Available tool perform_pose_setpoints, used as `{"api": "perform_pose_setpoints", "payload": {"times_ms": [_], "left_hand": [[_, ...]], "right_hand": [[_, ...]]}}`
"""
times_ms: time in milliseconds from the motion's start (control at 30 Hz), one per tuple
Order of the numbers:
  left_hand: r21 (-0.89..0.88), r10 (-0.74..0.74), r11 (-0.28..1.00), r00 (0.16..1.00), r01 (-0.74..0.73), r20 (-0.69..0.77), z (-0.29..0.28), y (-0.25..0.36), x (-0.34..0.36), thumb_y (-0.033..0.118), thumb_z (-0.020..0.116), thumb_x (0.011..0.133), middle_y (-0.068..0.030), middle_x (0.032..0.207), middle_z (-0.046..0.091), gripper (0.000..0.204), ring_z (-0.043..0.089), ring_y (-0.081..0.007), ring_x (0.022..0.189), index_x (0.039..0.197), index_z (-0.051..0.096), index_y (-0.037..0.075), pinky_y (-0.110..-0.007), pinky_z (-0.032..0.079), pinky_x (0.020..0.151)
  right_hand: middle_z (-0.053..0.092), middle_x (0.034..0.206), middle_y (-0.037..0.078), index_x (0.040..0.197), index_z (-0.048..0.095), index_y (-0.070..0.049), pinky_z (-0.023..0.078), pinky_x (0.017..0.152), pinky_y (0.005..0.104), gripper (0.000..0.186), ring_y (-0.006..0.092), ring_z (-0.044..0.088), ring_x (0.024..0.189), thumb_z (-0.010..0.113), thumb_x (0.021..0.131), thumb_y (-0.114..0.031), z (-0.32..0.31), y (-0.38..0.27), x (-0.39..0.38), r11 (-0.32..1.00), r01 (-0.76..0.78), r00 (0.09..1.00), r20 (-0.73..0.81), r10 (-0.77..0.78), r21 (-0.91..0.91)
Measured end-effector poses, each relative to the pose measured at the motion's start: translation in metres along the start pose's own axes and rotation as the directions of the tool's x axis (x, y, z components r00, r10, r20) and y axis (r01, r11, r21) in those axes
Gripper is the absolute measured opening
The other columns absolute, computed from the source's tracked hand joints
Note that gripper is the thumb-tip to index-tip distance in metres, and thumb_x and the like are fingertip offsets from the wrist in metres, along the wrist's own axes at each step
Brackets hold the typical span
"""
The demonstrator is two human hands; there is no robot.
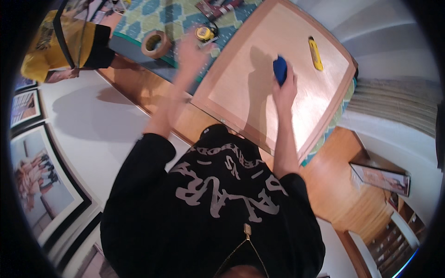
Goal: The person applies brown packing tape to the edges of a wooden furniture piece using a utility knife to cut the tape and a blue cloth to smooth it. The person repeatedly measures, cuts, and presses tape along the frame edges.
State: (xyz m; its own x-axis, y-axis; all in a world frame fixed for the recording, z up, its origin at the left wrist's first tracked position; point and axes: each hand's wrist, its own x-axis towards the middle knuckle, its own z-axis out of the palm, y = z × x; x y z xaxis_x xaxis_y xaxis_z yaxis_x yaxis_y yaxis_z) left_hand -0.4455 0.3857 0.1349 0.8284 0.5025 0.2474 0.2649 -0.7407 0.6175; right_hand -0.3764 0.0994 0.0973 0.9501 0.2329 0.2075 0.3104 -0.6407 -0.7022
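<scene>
My right hand [286,90] is closed round a small dark blue rounded object [280,70]. It holds this over a flat board [236,78] with brown tape along its edges; the object's exact kind does not show. My left hand [192,53] is smeared by motion, above the table beside the board's left edge, so its fingers cannot be read. Close to it are a yellow tape measure [204,33] and a roll of brown tape [162,38]. A yellow utility knife [315,53] lies on the board, right of my right hand.
A patterned green and blue cloth [139,21] covers the table under the board. At the far edge lies a dark red hand tool [218,8]. Another person in yellow [60,41] stands at the far left, holding a dark frame. Framed pictures [41,176] line the left wall.
</scene>
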Motion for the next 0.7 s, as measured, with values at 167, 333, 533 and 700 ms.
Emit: {"api": "perform_pose_setpoints", "payload": {"times_ms": [167,333,533,700], "left_hand": [[0.734,-0.258,0.670,0.962,0.112,0.089,-0.050,-0.200,0.025,0.039,0.074,0.074,-0.0189,0.117,0.065,0.076,0.061,-0.0376,0.110,0.138,0.043,0.014,-0.050,0.045,0.091],[0.159,-0.401,0.909,0.913,0.386,0.072,-0.096,-0.105,-0.014,0.034,0.076,0.080,-0.0146,0.102,0.071,0.045,0.069,-0.0251,0.091,0.108,0.066,0.000,-0.036,0.053,0.078],[-0.576,-0.519,0.122,0.546,0.809,0.658,-0.070,0.073,-0.176,0.029,0.078,0.084,-0.0020,0.093,0.063,0.051,0.061,-0.0135,0.081,0.122,0.059,0.000,-0.028,0.051,0.075],[-0.653,-0.513,0.408,0.752,0.638,0.414,-0.037,0.146,-0.241,0.024,0.071,0.087,-0.0119,0.120,0.060,0.059,0.053,-0.0171,0.115,0.134,0.050,-0.004,-0.027,0.051,0.077]], "right_hand": [[0.049,0.129,0.025,0.139,0.047,-0.014,0.038,0.103,0.0508,0.075,0.0424,0.046,0.123,0.077,0.071,-0.022,-0.015,0.003,0.024,0.878,0.260,0.966,0.101,-0.240,-0.403],[0.055,0.126,0.023,0.118,0.059,-0.001,0.041,0.104,0.0450,0.054,0.0387,0.051,0.122,0.079,0.072,-0.022,-0.005,-0.045,-0.049,0.922,0.041,0.922,0.341,-0.184,0.386],[0.049,0.140,0.019,0.110,0.064,0.001,0.034,0.111,0.0449,0.045,0.0382,0.038,0.138,0.084,0.074,-0.019,-0.036,-0.074,-0.096,0.767,0.039,0.732,0.504,-0.458,0.641],[0.049,0.141,0.018,0.100,0.067,0.003,0.034,0.111,0.0446,0.035,0.0364,0.038,0.139,0.084,0.073,-0.011,-0.126,-0.022,-0.123,0.765,-0.165,0.513,0.717,-0.472,0.622]]}}
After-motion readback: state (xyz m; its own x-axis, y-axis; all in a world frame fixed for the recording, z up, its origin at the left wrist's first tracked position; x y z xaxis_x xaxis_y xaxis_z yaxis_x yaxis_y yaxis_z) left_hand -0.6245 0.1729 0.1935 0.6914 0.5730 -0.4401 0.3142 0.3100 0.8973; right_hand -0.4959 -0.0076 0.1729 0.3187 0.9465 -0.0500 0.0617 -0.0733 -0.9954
